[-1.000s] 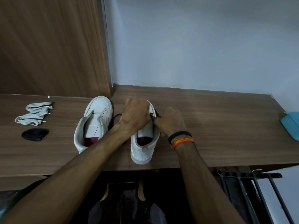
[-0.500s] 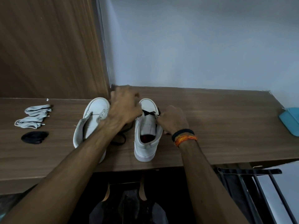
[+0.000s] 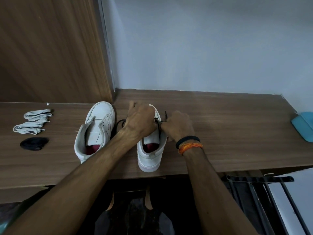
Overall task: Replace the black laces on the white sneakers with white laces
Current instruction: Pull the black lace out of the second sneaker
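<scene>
Two white sneakers stand heel-toward-me on the wooden shelf (image 3: 237, 133). The left sneaker (image 3: 96, 131) has no lace in its eyelets. Over the right sneaker (image 3: 149, 150) my left hand (image 3: 140, 121) curls above the toe and eyelets, with a loop of black lace (image 3: 120, 123) trailing out to its left. My right hand (image 3: 177, 125) pinches the black lace at the shoe's right side, its tip sticking up above my fingers. Two bundled white laces (image 3: 32, 121) and a coiled black lace (image 3: 33, 143) lie at the far left.
A wooden panel (image 3: 50, 48) rises behind the left part of the shelf, a pale wall behind the rest. A blue object (image 3: 304, 126) sits at the right edge. Below right stands a black metal rack (image 3: 257, 187).
My left hand came back from the far side of the shoes and now sits over the right sneaker's toe and eyelets. My right hand stayed at the lace on the shoe's right side.
</scene>
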